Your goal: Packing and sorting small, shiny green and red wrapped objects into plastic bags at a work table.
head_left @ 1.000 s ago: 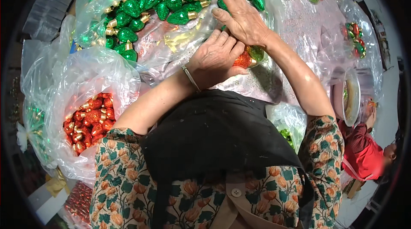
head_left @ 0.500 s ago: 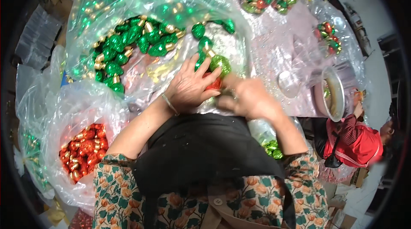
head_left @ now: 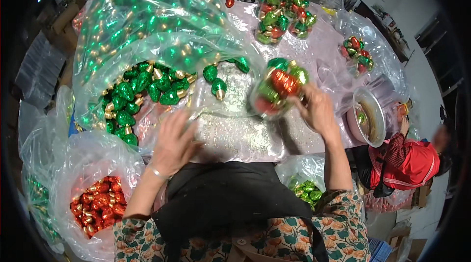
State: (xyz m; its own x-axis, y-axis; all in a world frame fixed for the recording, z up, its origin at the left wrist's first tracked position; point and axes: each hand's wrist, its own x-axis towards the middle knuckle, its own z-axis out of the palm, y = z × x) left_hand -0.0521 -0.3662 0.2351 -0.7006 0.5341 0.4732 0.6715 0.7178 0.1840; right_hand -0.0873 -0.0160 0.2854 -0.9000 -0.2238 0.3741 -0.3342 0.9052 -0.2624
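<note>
Right hand (head_left: 316, 110) closed around a clear packet (head_left: 277, 88) stuffed with red and green bulb-shaped ornaments, held up off the desk (head_left: 245, 134), just right of the big open bag of green bulbs (head_left: 147, 90). Packet tilted, long axis running from lower left to upper right, top end leaning away from the body toward the far edge of the desk. Fingers wrapped on its right flank, thumb side hidden, so the grip firm but its exact shape not readable.

Left hand (head_left: 171, 142) open, fingers spread, palm down on the glitter-dusted plastic sheet, holding nothing, just below the spilled edge of the green-bulb bag and well left of the packet. Nearest loose pieces: two green bulbs (head_left: 216, 80) lying between the bag's mouth and the packet (gold caps pointing roughly toward the body). Right hand clearly the nearer one to the packet; left nearer the loose bulbs.

Bag of red bulbs (head_left: 95, 205) down-left of the green-bulb bag. Filled packets (head_left: 282, 17) stacked beyond it, far side. Another person in red (head_left: 405, 164) to the right, beside a round bowl (head_left: 368, 115).
</note>
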